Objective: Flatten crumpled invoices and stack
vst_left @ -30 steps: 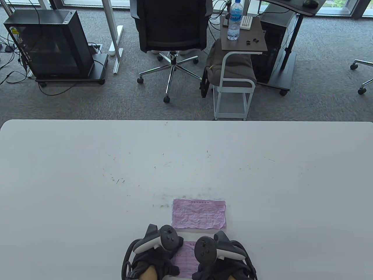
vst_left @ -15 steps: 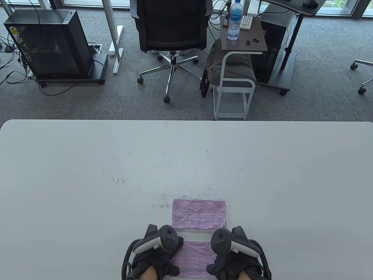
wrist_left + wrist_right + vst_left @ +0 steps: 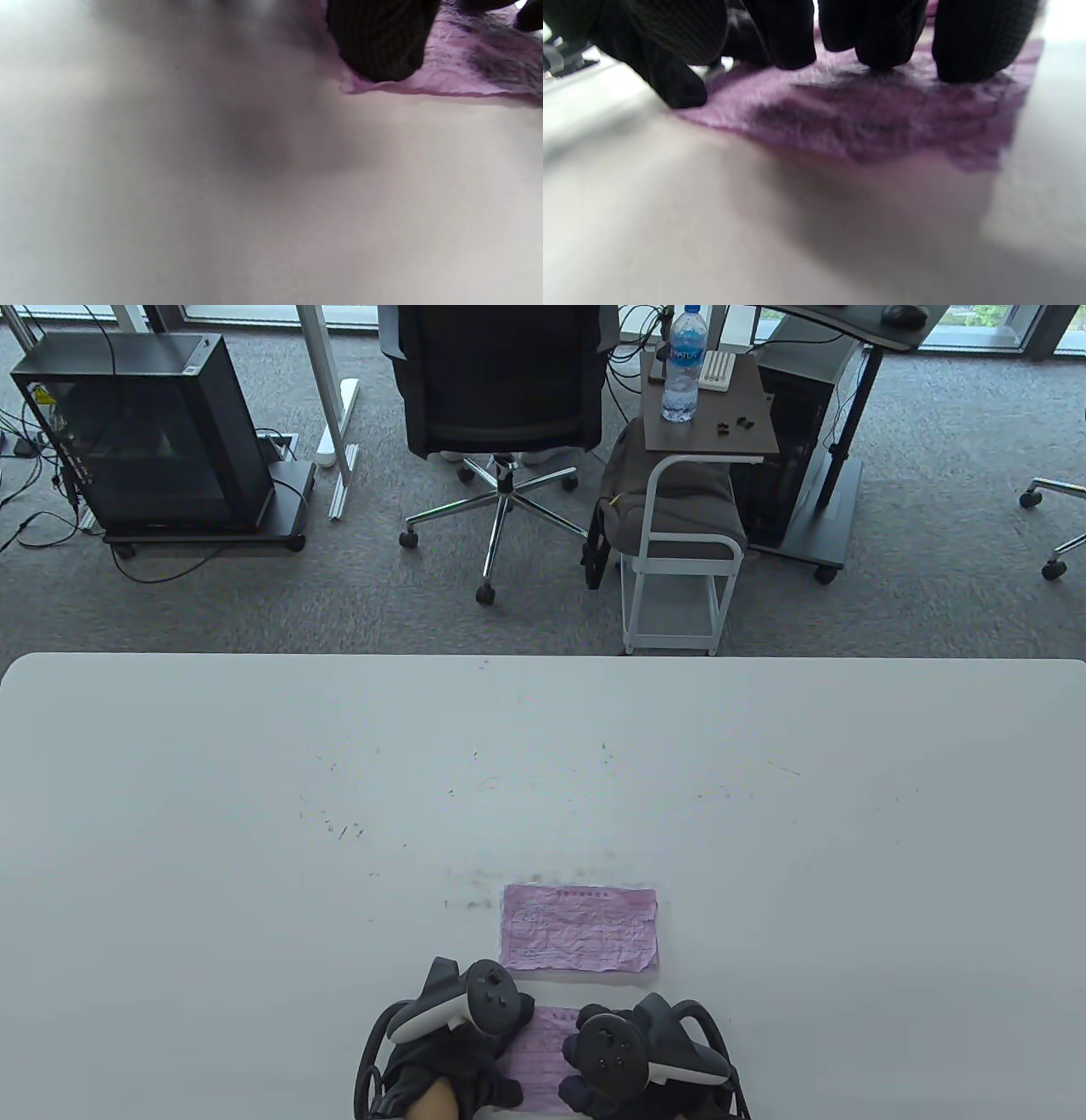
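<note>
Since half a second before, the right hand (image 3: 645,1056) had slid back left across the near pink invoice (image 3: 539,1056) at the table's (image 3: 254,831) front edge, closing up toward the left hand (image 3: 445,1044), which had not moved. Both hands lay fingers-down, pressing the sheet flat and gripping nothing, while the flattened pink invoice (image 3: 579,927) lay just beyond them. Its print was too small to read; only the blue label of the water bottle (image 3: 683,364) showed, illegibly.

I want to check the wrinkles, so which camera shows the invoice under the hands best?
The right wrist view: the near invoice fills it, creases visible under the fingertips. Left wrist view catches one corner; the table view mostly hides it.
</note>
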`<state>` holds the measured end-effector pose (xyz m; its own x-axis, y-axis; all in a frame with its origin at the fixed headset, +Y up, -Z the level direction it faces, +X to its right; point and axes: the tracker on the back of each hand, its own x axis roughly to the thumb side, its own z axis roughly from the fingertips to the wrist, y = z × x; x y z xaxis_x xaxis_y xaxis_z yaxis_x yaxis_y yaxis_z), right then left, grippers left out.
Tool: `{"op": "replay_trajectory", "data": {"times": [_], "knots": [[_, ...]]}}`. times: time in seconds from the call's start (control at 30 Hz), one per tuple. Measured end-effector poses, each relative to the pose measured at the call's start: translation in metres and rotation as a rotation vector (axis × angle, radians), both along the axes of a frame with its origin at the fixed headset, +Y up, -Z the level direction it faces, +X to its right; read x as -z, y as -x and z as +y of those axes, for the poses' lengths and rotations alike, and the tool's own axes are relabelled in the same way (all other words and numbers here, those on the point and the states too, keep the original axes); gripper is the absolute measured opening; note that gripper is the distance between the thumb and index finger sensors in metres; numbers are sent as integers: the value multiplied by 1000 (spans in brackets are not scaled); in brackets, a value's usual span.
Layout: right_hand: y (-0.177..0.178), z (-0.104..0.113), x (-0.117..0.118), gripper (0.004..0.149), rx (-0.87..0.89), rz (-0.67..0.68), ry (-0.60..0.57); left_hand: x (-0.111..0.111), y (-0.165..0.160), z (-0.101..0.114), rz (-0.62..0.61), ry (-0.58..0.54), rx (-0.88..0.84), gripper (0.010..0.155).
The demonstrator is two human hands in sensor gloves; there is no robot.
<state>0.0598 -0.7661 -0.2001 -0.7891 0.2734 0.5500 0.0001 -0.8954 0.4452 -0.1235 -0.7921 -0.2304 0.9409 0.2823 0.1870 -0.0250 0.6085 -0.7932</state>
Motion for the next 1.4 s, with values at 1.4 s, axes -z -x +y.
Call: {"op": "replay_trajectory", "data": {"times": [1.4], "knots": [[9, 14, -10, 50, 107, 105, 28, 0, 0, 0, 2, -2, -6, 86]]}}
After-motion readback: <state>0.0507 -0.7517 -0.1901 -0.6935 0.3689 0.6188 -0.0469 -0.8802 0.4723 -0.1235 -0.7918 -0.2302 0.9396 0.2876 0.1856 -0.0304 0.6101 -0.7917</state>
